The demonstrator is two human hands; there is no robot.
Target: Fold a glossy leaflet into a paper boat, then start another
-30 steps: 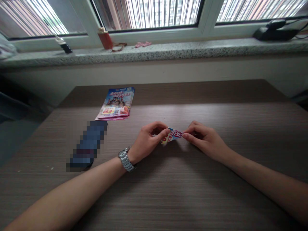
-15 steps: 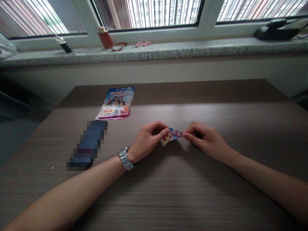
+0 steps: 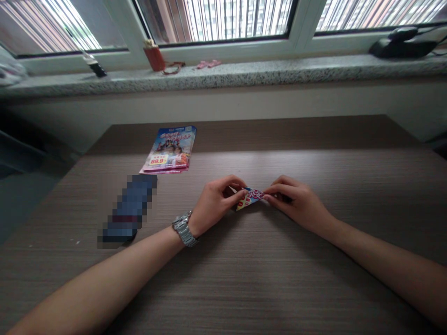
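Observation:
A small folded piece of printed paper, roughly triangular and coloured yellow, blue and magenta, is held between my hands over the middle of the table. My left hand, with a metal watch on the wrist, pinches its left end between thumb and fingers. At the pointed right end, my right hand grips the paper between thumb and index finger. The fingertips cover both ends of the paper, so its inner folds are hidden.
A stack of colourful flyers lies at the table's back left. Nearer me is a pixelated dark blue object, beside my left forearm. Along the stone windowsill stand a red case, pink items and a black device.
My right fingers have shifted slightly left along the paper's pointed end and sit closer around it. The paper's lower left edge is tilted a little differently. My left hand keeps its pinch.

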